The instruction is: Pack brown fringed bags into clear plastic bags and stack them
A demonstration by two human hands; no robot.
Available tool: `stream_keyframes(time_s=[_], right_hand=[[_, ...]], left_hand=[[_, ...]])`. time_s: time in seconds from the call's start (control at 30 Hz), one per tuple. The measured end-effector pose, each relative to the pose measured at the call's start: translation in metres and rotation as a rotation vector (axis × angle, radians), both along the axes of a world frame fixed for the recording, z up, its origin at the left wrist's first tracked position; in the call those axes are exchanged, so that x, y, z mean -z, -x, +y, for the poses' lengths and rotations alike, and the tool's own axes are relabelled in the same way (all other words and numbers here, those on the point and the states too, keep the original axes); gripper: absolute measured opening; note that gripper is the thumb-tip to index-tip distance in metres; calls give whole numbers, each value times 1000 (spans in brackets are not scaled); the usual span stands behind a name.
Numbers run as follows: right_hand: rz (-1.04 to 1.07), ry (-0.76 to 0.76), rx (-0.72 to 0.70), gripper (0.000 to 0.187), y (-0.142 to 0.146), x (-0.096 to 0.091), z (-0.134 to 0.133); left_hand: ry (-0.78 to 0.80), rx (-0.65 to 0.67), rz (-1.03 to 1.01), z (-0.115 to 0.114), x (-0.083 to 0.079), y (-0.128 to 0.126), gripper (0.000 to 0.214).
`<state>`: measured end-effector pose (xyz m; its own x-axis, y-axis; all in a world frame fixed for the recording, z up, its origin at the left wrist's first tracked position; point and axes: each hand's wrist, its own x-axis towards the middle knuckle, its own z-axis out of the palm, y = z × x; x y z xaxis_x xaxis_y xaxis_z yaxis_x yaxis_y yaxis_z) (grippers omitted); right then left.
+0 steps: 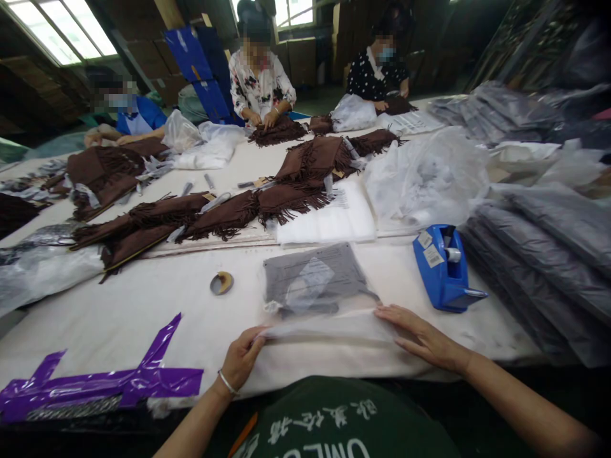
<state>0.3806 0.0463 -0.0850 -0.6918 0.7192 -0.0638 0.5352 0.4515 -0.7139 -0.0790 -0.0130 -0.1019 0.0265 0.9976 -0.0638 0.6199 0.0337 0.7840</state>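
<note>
**Slack bag edge could slip**

The left hand [241, 359] pinched the clear bag [324, 327] in narrow fingers; the right hand [422, 337] lay wide on it. The grey bundle [312, 277], beside the tape dispenser [446, 267], could slide if the grip slackened.

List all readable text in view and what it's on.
Green T-shirt: white capitals, cut off, roughly "OMLU"; the Chinese characters above them are unreadable. White labels on the blue tape dispenser and the print on the grey packet: too small to read.
</note>
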Motion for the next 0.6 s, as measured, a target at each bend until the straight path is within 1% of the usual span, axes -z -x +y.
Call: stream_keyframes(time_s=[0.07, 0.1, 0.13, 0.17, 0.2, 0.27, 0.33, 0.37, 0.4, 0.43, 0.47, 0.57, 0.6], right_hand=[[-23, -31, -2, 72, 0, 2, 2], [-12, -67, 10, 72, 2, 6, 4], [15, -110, 28, 66, 5, 12, 7], [54, -154, 58, 55, 9, 19, 9], [99, -190, 102, 44, 12, 25, 12], [177, -227, 188, 32, 18, 35, 16], [212, -228, 242, 30, 22, 40, 16], [213, -232, 257, 30, 23, 41, 14], [201, -244, 274, 29, 23, 41, 11], [182, -264, 305, 28, 24, 42, 7], [157, -288, 349, 27, 25, 42, 3], [69, -346, 511, 34, 31, 45, -12], [40, -351, 560, 37, 34, 45, -15]], left_hand=[[33, -132, -11, 6, -3, -7, 38], [43, -171, -12, 9, -6, -9, 40], [52, -177, -13, 10, -9, -10, 42], [55, -146, -14, 11, -12, -9, 44], [49, -81, -7, 10, -14, -8, 45], [17, 124, 44, 5, -16, -2, 51], [-45, 322, 132, 0, -14, 5, 58], [-86, 381, 167, -2, -12, 7, 54], [-125, 399, 184, -4, -9, 8, 45], [-163, 371, 182, -4, -5, 8, 37], [-195, 305, 172, -4, -1, 6, 31], [-242, 12, 181, -1, 7, -7, 27], [-243, -60, 202, 0, 8, -13, 26]])
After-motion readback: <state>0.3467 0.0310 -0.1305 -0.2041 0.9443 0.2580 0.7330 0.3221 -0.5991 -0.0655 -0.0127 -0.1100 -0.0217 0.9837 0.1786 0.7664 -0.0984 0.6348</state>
